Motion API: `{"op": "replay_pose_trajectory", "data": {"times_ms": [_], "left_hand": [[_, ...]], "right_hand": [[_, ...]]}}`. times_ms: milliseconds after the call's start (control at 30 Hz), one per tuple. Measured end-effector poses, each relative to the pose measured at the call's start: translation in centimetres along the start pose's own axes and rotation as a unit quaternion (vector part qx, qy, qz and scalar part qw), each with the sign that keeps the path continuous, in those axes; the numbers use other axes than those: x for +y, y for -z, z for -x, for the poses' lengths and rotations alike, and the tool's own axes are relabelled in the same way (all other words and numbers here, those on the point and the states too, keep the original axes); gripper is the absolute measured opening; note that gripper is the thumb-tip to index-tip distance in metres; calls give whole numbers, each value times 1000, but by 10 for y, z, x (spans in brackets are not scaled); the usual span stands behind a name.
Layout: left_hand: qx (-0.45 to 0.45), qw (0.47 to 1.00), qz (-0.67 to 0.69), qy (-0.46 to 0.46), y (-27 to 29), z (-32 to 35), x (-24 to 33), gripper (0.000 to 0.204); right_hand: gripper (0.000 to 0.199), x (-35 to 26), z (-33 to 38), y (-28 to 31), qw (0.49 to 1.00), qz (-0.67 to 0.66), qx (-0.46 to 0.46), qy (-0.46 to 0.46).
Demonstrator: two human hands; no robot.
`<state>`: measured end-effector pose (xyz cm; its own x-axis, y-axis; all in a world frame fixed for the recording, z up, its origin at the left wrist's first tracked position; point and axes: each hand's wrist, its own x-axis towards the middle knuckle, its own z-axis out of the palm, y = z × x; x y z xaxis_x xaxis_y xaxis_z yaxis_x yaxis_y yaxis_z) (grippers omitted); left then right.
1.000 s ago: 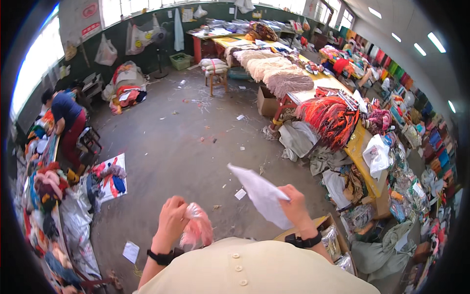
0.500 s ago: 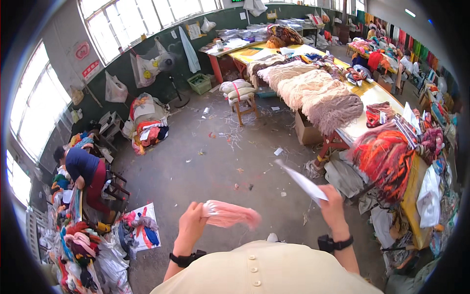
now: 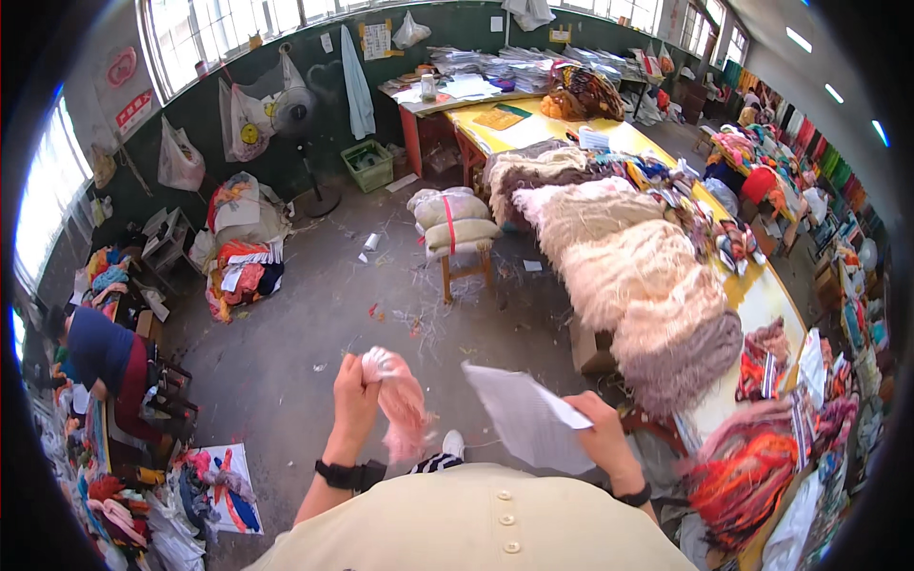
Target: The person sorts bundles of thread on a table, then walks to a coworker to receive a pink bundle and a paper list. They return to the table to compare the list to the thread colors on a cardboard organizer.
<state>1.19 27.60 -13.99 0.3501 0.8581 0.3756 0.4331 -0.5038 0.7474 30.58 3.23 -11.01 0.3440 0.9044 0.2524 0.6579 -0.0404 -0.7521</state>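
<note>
Closest in, the left hand [image 3: 354,395] is closed around the top of a pink and white bundle of yarn [image 3: 400,404], which hangs loose below the fist, while the right hand [image 3: 602,433] grips a sheet of paper [image 3: 522,417] by its far edge, the sheet held out flat between the two hands. The yarn is pinched only at one end, so its dangling strands could probably slip free or shed onto the grey floor [image 3: 305,333], which is already littered with scraps. The paper is held at one edge and could likely bend or fold. Further off, a stool stacked with sacks [image 3: 452,224] stands near a long table [image 3: 762,295] heaped with fuzzy yarn piles [image 3: 628,276]; a loose strand could snag there. A seated person [image 3: 100,352] works well apart at the left.
</note>
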Motion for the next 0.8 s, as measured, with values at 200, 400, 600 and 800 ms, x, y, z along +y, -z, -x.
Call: {"op": "replay_pose_trajectory", "data": {"times_ms": [200,400,600,800], "left_hand": [[86,992,23,-94,-81,-260,2,9],[228,956,-2,-185,-151,-461,33,10],[271,948,-41,-165,-210,-639,16,11],[216,948,-49,-229,-363,-833,36,14]], "right_hand": [[18,69,-131,56,984,-22,88,-152],[28,188,-253,78,917,-189,201,-288],[25,259,-438,133,944,-184,166,-220],[18,303,-518,173,925,-95,214,-299]]}}
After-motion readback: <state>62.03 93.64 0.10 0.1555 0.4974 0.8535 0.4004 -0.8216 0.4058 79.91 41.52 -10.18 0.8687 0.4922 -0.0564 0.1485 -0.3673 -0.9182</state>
